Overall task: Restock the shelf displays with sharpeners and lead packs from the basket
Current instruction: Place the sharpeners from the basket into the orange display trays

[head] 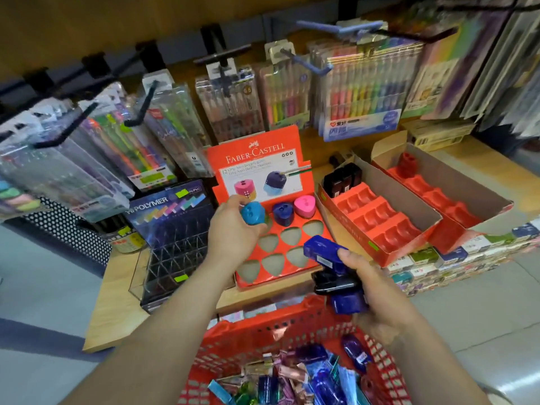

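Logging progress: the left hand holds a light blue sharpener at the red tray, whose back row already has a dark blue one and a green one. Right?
Not quite: the head view shows a pink sharpener, not a green one, in the back row. The left hand does hold a light blue sharpener at the red tray, and the dark blue sharpener sits there too.
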`<state>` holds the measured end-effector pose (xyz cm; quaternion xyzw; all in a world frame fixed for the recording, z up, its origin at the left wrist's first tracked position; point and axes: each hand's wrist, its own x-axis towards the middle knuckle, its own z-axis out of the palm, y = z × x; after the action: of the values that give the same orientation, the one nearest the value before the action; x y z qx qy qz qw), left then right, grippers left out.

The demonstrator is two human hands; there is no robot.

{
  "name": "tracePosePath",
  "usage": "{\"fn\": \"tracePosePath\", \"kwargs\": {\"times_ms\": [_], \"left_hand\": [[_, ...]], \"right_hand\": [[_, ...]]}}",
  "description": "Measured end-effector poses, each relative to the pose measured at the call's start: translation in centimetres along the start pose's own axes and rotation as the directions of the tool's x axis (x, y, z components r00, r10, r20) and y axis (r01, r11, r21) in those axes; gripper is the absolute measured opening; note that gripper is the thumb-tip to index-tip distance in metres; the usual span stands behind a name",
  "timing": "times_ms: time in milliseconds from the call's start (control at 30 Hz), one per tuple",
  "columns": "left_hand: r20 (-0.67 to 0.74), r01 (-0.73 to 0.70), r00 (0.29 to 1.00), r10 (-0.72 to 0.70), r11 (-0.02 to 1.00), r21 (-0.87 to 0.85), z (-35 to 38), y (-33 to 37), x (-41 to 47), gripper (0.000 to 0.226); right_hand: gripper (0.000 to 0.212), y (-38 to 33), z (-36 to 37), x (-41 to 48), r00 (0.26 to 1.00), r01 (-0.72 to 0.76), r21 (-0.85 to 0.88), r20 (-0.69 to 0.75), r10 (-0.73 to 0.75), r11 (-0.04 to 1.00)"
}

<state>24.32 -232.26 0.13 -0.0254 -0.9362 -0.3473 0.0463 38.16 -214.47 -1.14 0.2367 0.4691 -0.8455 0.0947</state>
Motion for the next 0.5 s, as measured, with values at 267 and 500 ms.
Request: {"fn": "tracePosePath", "kwargs": {"times_ms": [267, 500], "left_hand": [[0.06, -0.102, 0.994, 0.09, 0.961, 0.257, 2.9, -0.9, 1.9, 0.042], [0.077, -0.12, 0.992, 0.101, 0.939, 0.323, 3.1, -1.2, 2.2, 0.034]], "right_hand": [[0.039, 1.6, -0.8, 1.8, 0.999, -0.047, 0.088, -0.016, 0.048, 0.995], [0.024, 1.7, -0.5, 2.1, 0.997, -0.061, 0.117, 0.05, 0.056, 0.991]]}}
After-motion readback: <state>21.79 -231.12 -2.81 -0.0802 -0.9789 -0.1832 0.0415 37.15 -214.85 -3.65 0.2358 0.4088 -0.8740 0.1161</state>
